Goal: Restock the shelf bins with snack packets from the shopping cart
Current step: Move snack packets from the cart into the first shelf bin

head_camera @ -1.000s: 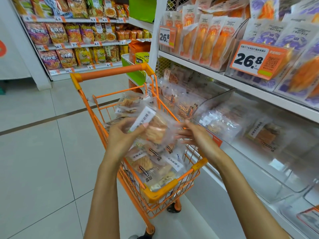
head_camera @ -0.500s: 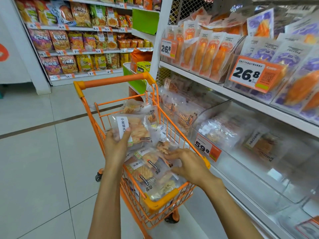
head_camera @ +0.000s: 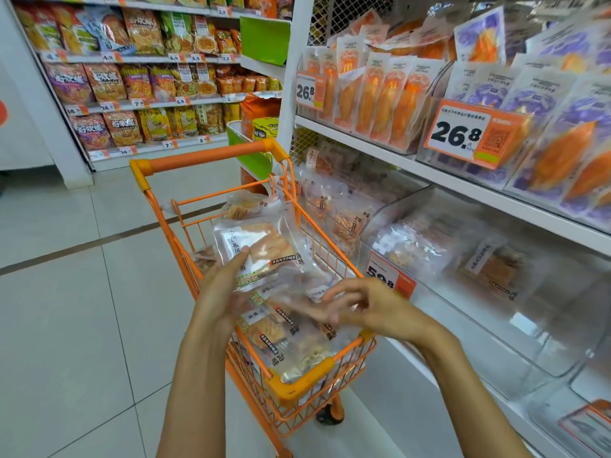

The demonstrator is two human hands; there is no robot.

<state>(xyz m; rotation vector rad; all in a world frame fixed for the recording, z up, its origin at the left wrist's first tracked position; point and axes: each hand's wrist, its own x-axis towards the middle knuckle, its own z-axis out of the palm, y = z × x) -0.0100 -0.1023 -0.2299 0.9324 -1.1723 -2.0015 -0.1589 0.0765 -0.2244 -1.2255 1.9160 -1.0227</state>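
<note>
Pinching a light, crinkly snack packet [head_camera: 261,249] above the cart [head_camera: 297,388], left hand [head_camera: 220,292] grips its edge; right hand [head_camera: 370,309] fingers spread, blurred.

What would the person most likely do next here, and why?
Probably grasp another packet from the cart with the right hand. That hand hovers blurred over the pile, apparently holding nothing, while the left hand already holds a packet above it; the bin has room.
</note>
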